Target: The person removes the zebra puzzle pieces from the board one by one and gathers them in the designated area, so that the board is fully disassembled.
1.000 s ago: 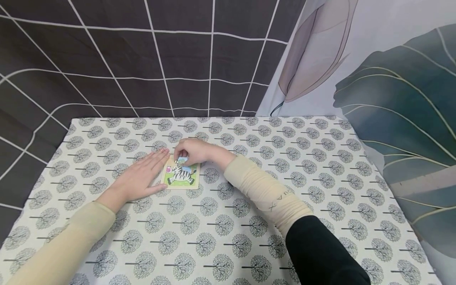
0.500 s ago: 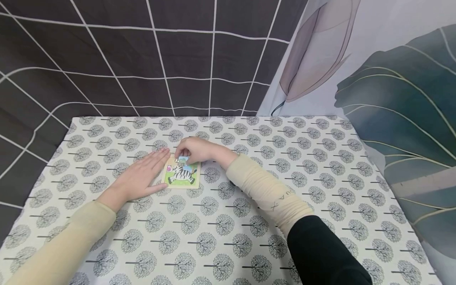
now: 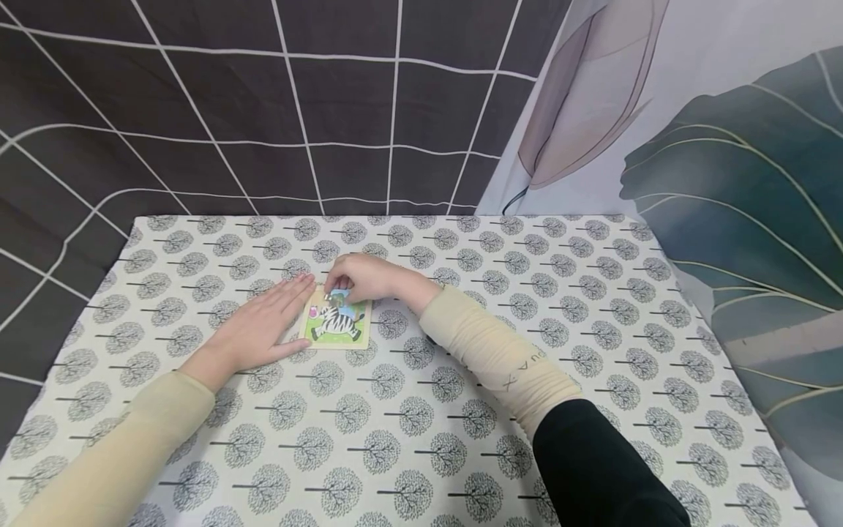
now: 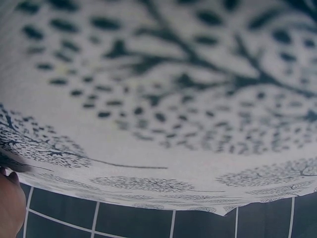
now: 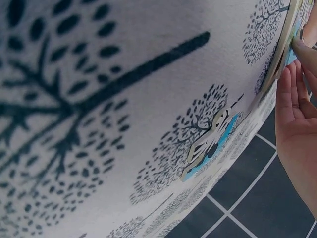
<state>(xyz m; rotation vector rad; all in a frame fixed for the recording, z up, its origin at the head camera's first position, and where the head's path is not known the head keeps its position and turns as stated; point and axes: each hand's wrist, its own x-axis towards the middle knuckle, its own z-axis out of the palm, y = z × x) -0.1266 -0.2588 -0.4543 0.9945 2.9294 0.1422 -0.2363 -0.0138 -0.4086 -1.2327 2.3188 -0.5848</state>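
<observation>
A small square zebra puzzle (image 3: 337, 333) with a pale wooden rim lies on the tree-print cloth in the head view. My left hand (image 3: 260, 326) lies flat with straight fingers along its left side, the thumb touching the lower left edge. Over the upper part of the puzzle, my right hand (image 3: 362, 278) pinches a light-blue puzzle piece (image 3: 344, 294) with curled fingers. In the right wrist view the thumb (image 5: 306, 52) presses on the blue surface near the board's edge. The fingers hide part of the piece and of the board's top.
A loose puzzle piece (image 5: 210, 144), striped black and white with a blue edge, lies on the cloth in the right wrist view. The tree-print cloth (image 3: 421, 410) covers the table. Behind stands a dark gridded curtain (image 3: 342, 95), with a leaf-patterned curtain (image 3: 737, 190) to the right.
The blue piece under my right fingertips has shifted slightly and now lines up more closely with the picture around it. My left hand has stayed in place.
</observation>
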